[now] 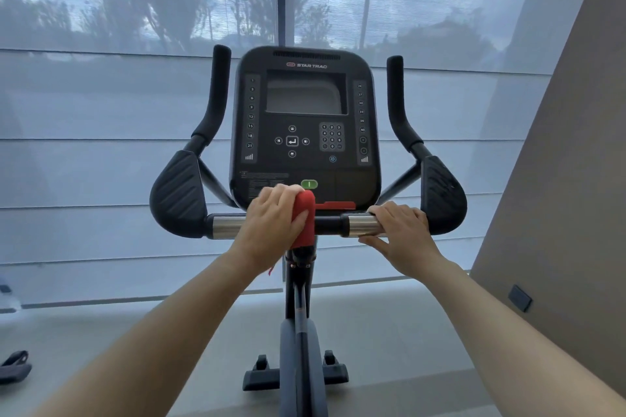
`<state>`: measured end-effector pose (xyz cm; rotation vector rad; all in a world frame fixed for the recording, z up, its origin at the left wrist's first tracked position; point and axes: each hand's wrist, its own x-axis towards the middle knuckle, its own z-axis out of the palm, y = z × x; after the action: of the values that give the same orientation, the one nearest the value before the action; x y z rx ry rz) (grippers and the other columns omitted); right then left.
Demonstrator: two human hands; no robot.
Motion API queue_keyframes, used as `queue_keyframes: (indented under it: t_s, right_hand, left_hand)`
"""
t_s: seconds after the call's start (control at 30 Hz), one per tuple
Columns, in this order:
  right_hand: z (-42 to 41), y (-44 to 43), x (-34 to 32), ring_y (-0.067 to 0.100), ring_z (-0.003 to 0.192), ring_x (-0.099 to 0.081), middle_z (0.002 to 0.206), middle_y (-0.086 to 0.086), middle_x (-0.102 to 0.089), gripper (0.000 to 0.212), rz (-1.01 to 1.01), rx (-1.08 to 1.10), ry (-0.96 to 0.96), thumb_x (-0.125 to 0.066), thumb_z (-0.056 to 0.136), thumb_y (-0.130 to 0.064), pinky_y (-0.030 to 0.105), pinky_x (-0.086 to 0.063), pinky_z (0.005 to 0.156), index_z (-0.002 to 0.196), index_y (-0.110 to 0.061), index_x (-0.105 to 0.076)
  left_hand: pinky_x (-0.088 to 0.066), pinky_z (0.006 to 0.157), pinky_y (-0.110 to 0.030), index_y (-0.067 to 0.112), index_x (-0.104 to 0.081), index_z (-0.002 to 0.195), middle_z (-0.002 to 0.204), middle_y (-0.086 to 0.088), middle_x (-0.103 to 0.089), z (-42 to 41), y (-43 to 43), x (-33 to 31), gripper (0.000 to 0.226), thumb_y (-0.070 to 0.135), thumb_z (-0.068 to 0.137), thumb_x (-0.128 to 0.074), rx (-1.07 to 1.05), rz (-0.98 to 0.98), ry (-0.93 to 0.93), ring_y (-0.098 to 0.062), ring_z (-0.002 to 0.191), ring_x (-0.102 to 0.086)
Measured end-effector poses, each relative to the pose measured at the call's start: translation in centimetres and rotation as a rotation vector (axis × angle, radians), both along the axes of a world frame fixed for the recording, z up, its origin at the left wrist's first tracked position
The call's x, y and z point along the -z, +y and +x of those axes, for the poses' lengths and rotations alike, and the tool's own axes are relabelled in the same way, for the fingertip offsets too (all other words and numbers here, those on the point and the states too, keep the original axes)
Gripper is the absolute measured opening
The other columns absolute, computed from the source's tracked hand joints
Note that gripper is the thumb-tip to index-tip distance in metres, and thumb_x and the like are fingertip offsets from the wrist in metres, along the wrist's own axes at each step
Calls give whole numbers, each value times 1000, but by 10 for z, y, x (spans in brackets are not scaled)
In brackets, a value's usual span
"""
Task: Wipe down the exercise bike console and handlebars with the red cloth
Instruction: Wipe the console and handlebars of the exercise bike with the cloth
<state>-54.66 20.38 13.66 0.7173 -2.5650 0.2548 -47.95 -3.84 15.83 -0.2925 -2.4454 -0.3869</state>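
Two bare forearms reach forward from the bottom of the view. The left hand (271,215) grips the red cloth (305,218), fingers curled round the bunched fabric and pressing it onto the middle of the handlebars (327,223), just under the lower edge of the console (305,125). A loose end of the cloth hangs down in front of the bike's post (298,301). The right hand (403,230) is clamped on the chrome section (362,225) at the right of the crossbar, fingers over the top and thumb beneath. The two hands are near each other but apart, with a short black stretch of bar between them.

A matching chrome section (225,226) shows to the left of the left hand. Black ribbed elbow pads (179,193) flank the crossbar, and two padded horns (213,95) rise on either side of the console. Just above the cloth sits a green button (309,184), with a red tab (338,205) beside it at the console's lower edge. The screen (306,93) is dark.

Below, the bike's base (261,377) stands on a pale floor (406,332). Beyond the bike, a translucent blind (101,118) covers the window, with tree shapes behind it. A beige wall (559,162) stands at right.
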Motion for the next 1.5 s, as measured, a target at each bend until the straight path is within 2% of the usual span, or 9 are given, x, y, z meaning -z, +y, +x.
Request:
queue_keyframes:
  t_s: [0.1,0.23,0.4,0.67,0.83,1.03,1.13,1.33,1.5]
  right_hand:
    - [-1,1,2,19,99,-47,107,-4,-52,46,11,1,12,-51,86,-52,35,-26,92,121,-23,-48]
    - [0,1,2,21,99,-48,107,-3,-53,46,3,3,13,-52,85,-52,35,-26,91,121,-22,-49]
    - [2,-1,0,20,100,-47,109,-3,-53,46,21,5,2,-50,86,-52,35,-26,92,121,-23,-48]
    - [2,-1,3,25,94,-52,102,0,-56,45,-2,14,46,-58,83,-49,38,-30,87,116,-19,-54]
    - [3,-3,2,24,97,-50,104,-1,-55,55,13,40,7,-43,82,-61,38,-29,91,118,-20,-51]
    - [8,-7,-3,19,104,-47,112,-2,-52,47,28,86,-32,-55,85,-49,35,-27,99,123,-22,-46]
    - [13,-5,-10,18,113,-46,122,-2,-52,54,4,81,-58,-60,82,-49,32,-29,101,127,-22,-44]
    - [20,54,-27,22,135,-28,142,2,-37,78,3,96,-4,-65,76,-52,36,-25,108,138,-17,-34]
    - [-2,106,-24,18,143,-5,156,-3,-7,82,105,79,-94,-56,83,-54,33,-12,114,147,-20,-16]
  left_hand:
    - [-33,100,-38,14,-43,128,128,-8,-48,3,-30,-12,44,41,95,-36,-80,57,-26,-27,115,-42]
    - [-35,104,-41,19,-38,137,144,-6,-33,7,-44,-7,52,50,95,-35,-94,-22,-294,-27,125,-40]
    - [-35,101,-39,26,-35,133,127,7,-52,16,-35,6,78,76,74,-43,-93,-200,-172,-17,110,-52]
    - [-36,97,-36,23,-39,133,127,2,-53,3,-14,7,70,68,80,-46,-110,-209,-131,-22,109,-52]
    - [-39,96,-32,25,-39,133,130,6,-51,10,-41,5,63,61,83,-50,3,-132,-149,-18,112,-50]
    - [-47,80,-31,21,-47,124,117,3,-58,-12,-16,2,54,59,86,-46,72,-178,-104,-19,96,-56]
    - [-48,74,-30,23,-48,124,114,4,-58,-25,10,2,49,56,88,-46,131,-188,-93,-18,94,-57]
    - [-45,77,-29,19,-48,126,122,3,-56,-35,56,7,51,52,87,-53,203,-22,-21,-20,100,-56]
    - [-45,75,-36,16,-55,114,108,-2,-63,-51,126,16,55,58,80,-55,55,-178,20,-25,86,-60]
